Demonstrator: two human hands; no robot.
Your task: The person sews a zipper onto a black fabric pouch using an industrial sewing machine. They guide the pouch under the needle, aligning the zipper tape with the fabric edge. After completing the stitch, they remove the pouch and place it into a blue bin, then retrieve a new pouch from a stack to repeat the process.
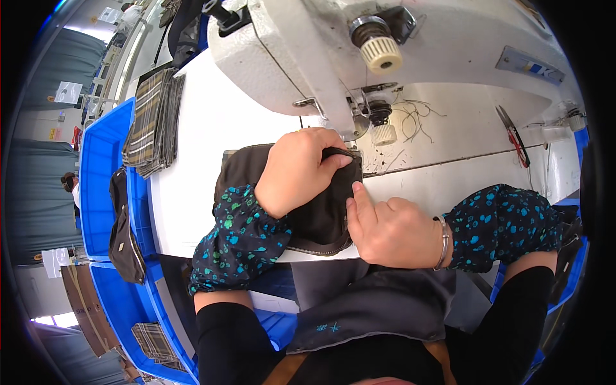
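- Beneath the left hand [298, 170] I see the dark fabric piece [324, 212], spreading to both sides of it and toward the wearer.
- That hand is nearly closed, thumb against fingers, pinching the far right corner of the fabric piece.
- From the pinch, the sewing machine's [282, 64] needle area is just beyond; I can't tell whether cloth sits under the foot.
- The long axis seems to run crosswise, but the sleeve [247, 231] hides too much for certainty; the zipper [324, 251] edges the near side.
- The right hand [398, 232] is half-curled, index finger extended, its fingertips at the right edge of the piece; I see nothing gripped.
- Of the 2 hands, the left is nearer the needle.
- Well to the right hand's far right are snips [515, 144].
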